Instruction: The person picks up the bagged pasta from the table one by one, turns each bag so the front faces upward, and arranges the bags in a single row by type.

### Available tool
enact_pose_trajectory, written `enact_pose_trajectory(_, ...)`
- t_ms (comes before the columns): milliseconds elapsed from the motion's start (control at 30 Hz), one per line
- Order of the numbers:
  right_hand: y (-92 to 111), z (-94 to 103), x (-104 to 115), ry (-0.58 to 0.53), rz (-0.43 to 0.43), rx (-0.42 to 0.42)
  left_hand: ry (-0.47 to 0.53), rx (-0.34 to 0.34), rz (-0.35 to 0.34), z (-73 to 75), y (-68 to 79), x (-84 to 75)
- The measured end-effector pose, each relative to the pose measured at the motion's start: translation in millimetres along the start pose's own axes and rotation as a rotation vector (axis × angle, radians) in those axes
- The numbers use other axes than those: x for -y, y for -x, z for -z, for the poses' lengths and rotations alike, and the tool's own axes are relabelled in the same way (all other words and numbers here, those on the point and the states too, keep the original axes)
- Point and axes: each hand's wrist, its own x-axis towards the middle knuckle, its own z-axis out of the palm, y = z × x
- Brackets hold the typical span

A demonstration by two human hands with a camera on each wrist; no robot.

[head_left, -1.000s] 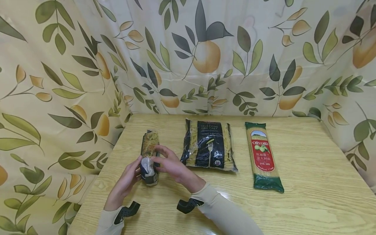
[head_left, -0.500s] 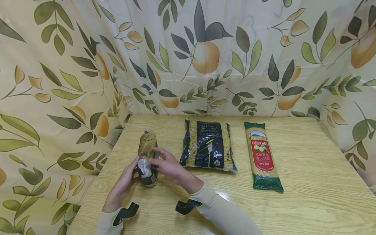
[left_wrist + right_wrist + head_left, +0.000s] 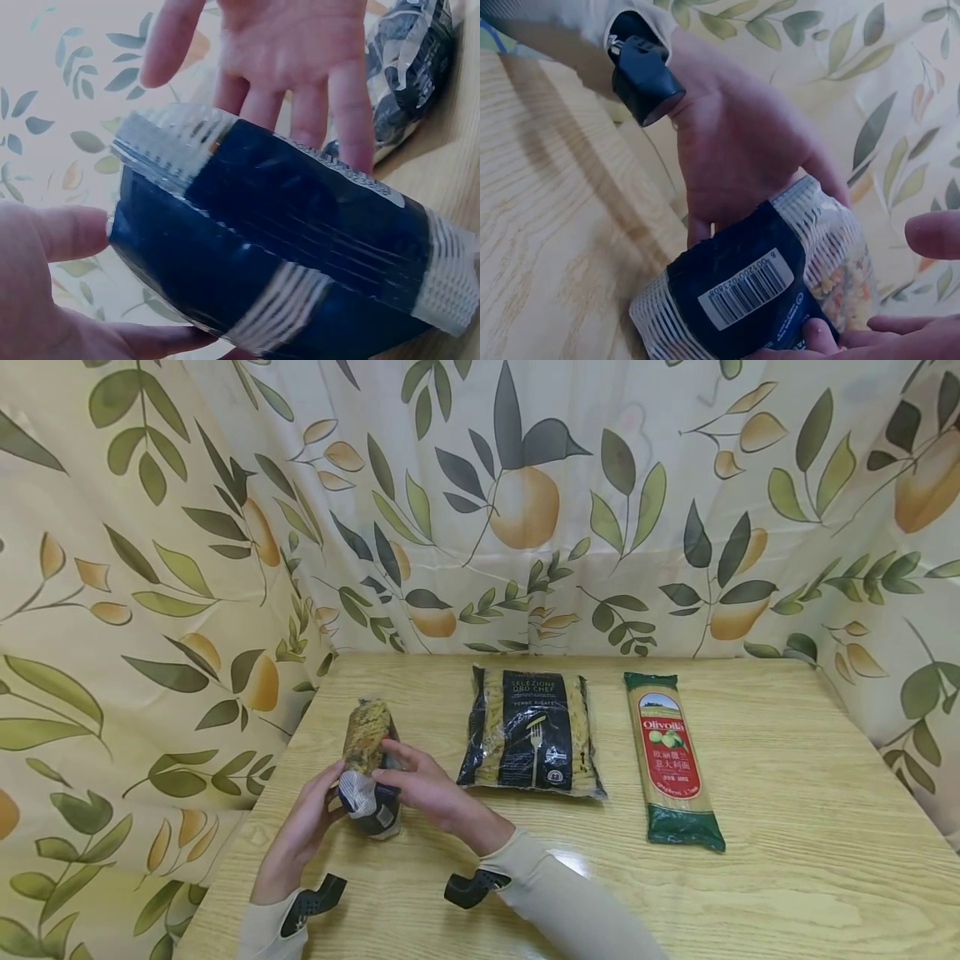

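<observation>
On the left of the table, a bag of pasta [image 3: 369, 735] stands between both hands, with a dark blue band and a clear window. My left hand [image 3: 303, 810] holds its left side, thumb near the top edge and fingers lower down. From the right, my right hand [image 3: 423, 785] touches the bag with fairly straight fingers. The left wrist view shows the dark bag [image 3: 300, 217] with a back seam and striped ends, the right hand's palm [image 3: 292, 45] beyond it. A barcode label [image 3: 746, 289] faces the right wrist camera. The bag's underside is hidden in the head view.
A black bag of penne [image 3: 534, 735] lies right of the hands. Farther right lies a green-ended pack of spaghetti [image 3: 670, 760]. All rest on a light wooden table [image 3: 795, 793]. A leaf-patterned curtain [image 3: 465, 510] stands behind and to the left.
The bag has shifted slightly left and turned, its far end swinging leftward, so more of its right side with the label shows. Both hands moved with it. The other two packs stayed put.
</observation>
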Motion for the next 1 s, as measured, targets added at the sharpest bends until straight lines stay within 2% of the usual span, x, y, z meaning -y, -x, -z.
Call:
enact_pose_trajectory(367,-4.8,-3.4,-6.8,-0.081,0.006,0.049,-0.044,0.033,0.015,6.0,4.3,-2.1)
enact_pose_trajectory(600,-6.4,-1.5,-13.4,-0.134,0.002,0.067,-0.020,0.026,0.017,7.5,5.6,0.4)
enact_pose_trajectory(800,-6.0,0.9,-15.5,-0.157,-0.011,0.047,0.001,0.056,0.024,8.6,5.1,1.3)
enact_pose_trajectory(1000,-6.1,1.8,-17.4,-0.180,-0.031,0.005,0.000,0.019,0.022,9.9,3.9,3.6)
